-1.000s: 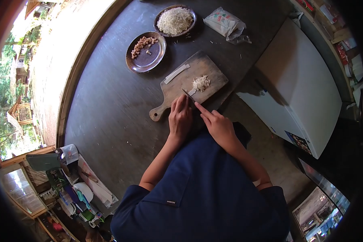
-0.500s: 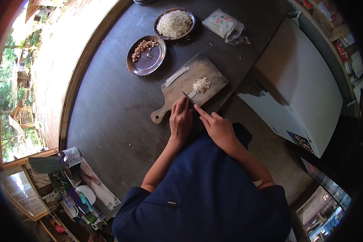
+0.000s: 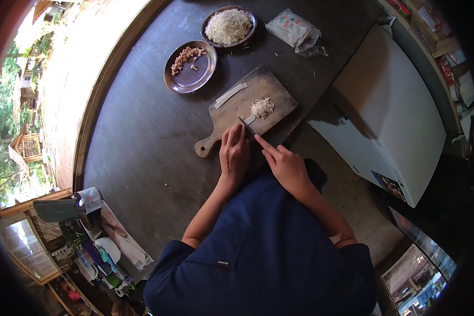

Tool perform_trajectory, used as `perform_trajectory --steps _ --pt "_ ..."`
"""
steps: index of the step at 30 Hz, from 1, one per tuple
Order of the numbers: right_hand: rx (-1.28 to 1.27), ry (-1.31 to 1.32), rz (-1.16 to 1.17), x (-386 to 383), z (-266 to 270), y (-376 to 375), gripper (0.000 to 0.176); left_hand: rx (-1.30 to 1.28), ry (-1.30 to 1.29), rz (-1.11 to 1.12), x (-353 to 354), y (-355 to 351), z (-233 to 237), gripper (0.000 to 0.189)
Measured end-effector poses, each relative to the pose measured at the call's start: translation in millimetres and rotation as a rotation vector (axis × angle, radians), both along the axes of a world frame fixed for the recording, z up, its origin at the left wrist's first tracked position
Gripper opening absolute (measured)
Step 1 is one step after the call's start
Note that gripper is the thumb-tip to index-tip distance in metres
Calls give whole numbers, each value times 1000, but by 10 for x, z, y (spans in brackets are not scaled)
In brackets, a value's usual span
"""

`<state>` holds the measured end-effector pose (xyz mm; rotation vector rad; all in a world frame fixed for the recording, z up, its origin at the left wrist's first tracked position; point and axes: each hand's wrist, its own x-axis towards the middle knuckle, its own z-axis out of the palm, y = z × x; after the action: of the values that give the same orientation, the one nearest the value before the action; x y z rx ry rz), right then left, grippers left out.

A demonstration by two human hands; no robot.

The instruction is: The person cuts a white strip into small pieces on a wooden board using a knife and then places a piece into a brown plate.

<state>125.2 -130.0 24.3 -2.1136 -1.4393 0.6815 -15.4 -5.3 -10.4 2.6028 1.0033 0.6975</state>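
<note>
A wooden cutting board (image 3: 231,117) lies on the dark table, its handle toward the lower left. My right hand (image 3: 287,167) is wrapped round a knife (image 3: 247,126), index finger stretched along it. The blade rests over the board's near edge, beside a small pale piece (image 3: 250,120). Close to the blade, my left hand (image 3: 234,154) has its fingers bent and pressed together; what they hold is hidden. Thin pale shreds (image 3: 263,108) are heaped on the board's right part. Whitish strips (image 3: 231,95) lie near its far left edge.
Beyond the board stand a brown plate with small brown pieces (image 3: 187,66), a bowl of pale shreds (image 3: 228,26) and a plastic bag (image 3: 294,31). A white chest-like appliance (image 3: 400,110) is on the right. Assorted items (image 3: 102,253) crowd the lower left.
The whole view has shifted slightly, with the plates and board a little higher in the frame. Both hands keep nearly the same pose at the board's near edge.
</note>
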Motion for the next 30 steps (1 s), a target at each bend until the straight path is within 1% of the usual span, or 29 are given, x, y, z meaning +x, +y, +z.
perform_trajectory --steps 4,10,13,16,19,23,25,30 --pt "55 5 -4 -4 -39 74 52 5 9 0 -6 1 16 49" --pt "-29 -16 14 17 90 -12 52 28 27 11 -14 -6 0 48" --pt "27 18 10 22 63 -23 52 28 4 6 -8 -2 18 48" --pt "-9 23 5 27 49 23 52 24 23 6 -17 -1 28 48" --pt "52 8 -12 27 -6 65 52 55 42 -24 -29 19 17 50" --pt "-6 22 12 26 62 44 51 31 16 2 -22 -6 6 50" --pt "-45 13 12 38 62 7 51 86 34 0 -5 -10 -10 47" --pt "38 17 6 33 -29 80 51 103 21 -7 -3 -1 18 47"
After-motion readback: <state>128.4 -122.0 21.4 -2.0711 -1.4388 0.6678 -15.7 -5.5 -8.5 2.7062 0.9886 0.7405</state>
